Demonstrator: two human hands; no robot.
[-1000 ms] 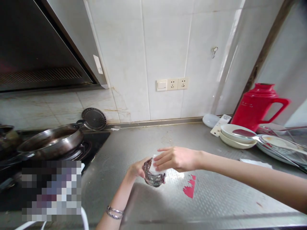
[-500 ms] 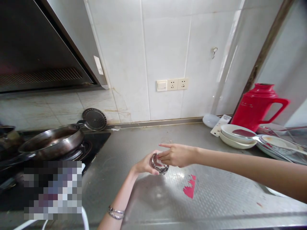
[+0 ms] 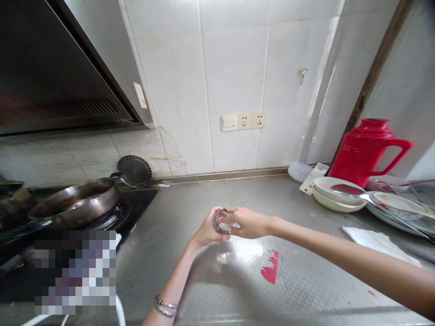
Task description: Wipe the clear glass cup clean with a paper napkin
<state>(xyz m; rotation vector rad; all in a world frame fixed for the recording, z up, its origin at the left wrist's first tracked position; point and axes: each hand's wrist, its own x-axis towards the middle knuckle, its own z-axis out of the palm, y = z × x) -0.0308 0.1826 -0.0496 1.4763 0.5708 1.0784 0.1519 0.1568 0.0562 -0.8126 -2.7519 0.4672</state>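
So the small clear glass (image 3: pixel 215 221) is wrapped by the left hand (image 3: pixel 206 231), fingers curled snugly around its side, and it's held tilted over the middle of the metal counter (image 3: pixel 299 285). Fingers of the right hand (image 3: pixel 251 222) are tucked into its mouth, bent rather than spread; whether anything's being pinched there can't be told. A white bit (image 3: pixel 224 226) can be seen inside, too small to make out. A silvery bracelet (image 3: pixel 166 307) is worn on the left wrist.

Nearby, a torn-looking red patch (image 3: pixel 271 270) can be spotted on the metal. Farther right, white paper (image 3: pixel 370 240) is partly covered by the right forearm, with stacked bowls (image 3: pixel 335 203) and a red jug (image 3: pixel 356 149) placed behind. Over left, a pan (image 3: pixel 98 199) is parked on the stove (image 3: pixel 141 199).
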